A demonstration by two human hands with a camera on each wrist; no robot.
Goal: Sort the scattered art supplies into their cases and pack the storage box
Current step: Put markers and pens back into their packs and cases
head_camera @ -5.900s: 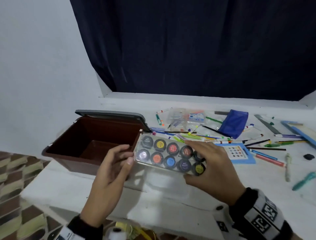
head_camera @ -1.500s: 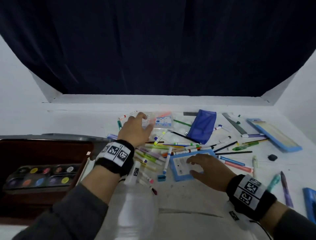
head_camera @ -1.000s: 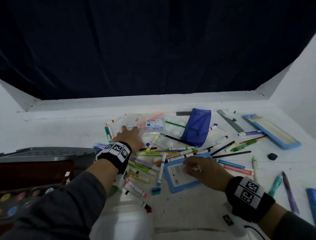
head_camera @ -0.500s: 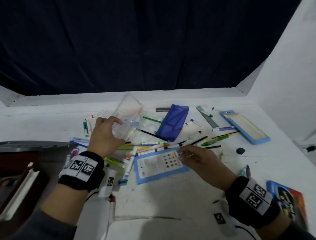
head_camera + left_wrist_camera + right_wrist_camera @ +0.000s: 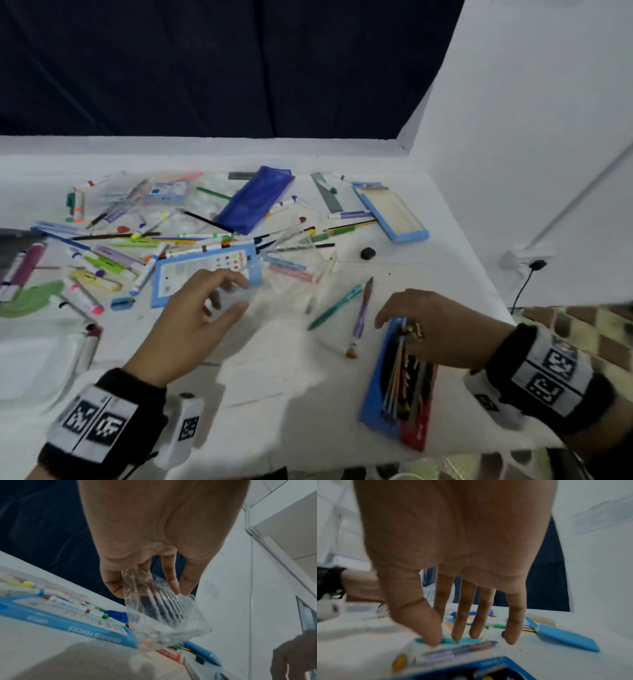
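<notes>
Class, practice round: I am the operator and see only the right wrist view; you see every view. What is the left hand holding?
Observer: The left hand pinches a clear ribbed tray between thumb and fingers.
Operator: What lies beside that tray?
Observer: A flat blue box; the left wrist view shows COLOURED PENCILS printed on its side.
Operator: I see only a blue corner below my fingers. What is it?
Observer: In the head view it is a blue and red pack of thin sticks; the right hand is over its far end, fingers straight.
</notes>
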